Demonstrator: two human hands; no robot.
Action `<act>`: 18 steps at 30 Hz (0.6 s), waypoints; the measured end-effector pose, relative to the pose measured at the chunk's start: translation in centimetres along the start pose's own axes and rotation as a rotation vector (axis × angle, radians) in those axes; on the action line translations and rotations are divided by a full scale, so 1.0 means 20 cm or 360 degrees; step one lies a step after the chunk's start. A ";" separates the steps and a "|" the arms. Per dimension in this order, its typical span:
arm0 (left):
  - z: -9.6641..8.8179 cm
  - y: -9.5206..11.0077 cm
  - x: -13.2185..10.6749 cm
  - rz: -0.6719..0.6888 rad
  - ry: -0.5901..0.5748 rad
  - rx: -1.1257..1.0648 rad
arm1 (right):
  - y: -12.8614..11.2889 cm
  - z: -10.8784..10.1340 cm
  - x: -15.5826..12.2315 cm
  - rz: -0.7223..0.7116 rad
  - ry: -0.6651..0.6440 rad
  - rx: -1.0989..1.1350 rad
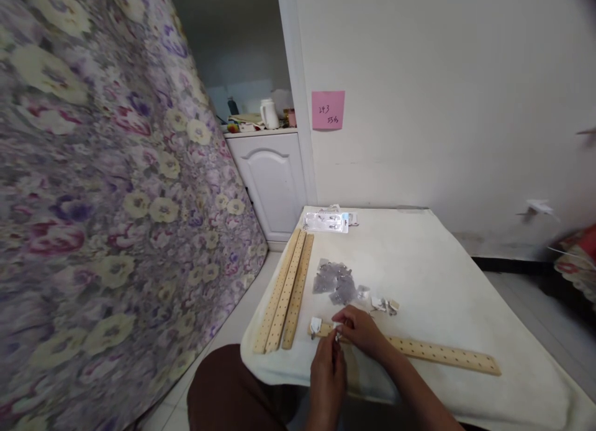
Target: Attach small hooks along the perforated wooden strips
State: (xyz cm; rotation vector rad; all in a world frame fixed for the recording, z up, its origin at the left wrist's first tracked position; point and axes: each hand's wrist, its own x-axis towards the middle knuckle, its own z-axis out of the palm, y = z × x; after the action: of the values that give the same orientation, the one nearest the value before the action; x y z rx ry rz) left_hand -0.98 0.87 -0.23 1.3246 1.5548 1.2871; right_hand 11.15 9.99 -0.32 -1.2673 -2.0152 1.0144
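Note:
A wooden strip with rows of holes (444, 353) lies crosswise near the table's front edge. At its left end sits a small white piece with a metal hook (315, 325). My left hand (327, 366) and my right hand (362, 331) meet over the strip, just right of that piece. Both are closed in a pinch. Between the fingertips shows a small white piece with a shiny metal part (337, 330); the fingers cover most of it. Small loose white and metal parts (385, 305) lie beyond my right hand, beside a small clear bag (364, 292).
Several more perforated wooden strips (285, 291) lie lengthwise on the left of the cloth-covered table (465, 294). Small grey plastic bags (335, 281) are piled mid-table. Clear packaging (326, 222) rests at the far edge. A floral curtain (116, 201) hangs at left.

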 end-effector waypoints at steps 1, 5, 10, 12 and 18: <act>0.00 0.01 0.00 -0.0005 -0.0001 -0.0009 | 0.00 0.00 0.00 0.0001 0.0007 0.0004; 0.00 0.05 -0.02 -0.0047 0.0034 -0.0029 | 0.01 0.00 0.00 -0.0005 0.0007 0.0011; 0.00 0.00 -0.01 -0.0069 0.0035 0.0050 | 0.00 0.00 -0.01 -0.0034 0.0045 0.0008; 0.00 -0.02 0.00 -0.0054 0.0021 0.0101 | 0.00 0.00 -0.01 -0.0021 0.0053 0.0005; 0.00 -0.06 0.00 0.0040 -0.0051 0.0290 | 0.01 0.00 -0.01 -0.0022 0.0075 0.0027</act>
State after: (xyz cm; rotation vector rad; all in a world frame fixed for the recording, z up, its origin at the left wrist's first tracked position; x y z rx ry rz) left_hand -1.24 0.87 -1.35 1.4746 1.6698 1.1552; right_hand 11.24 9.76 -0.48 -1.2552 -1.9729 0.9840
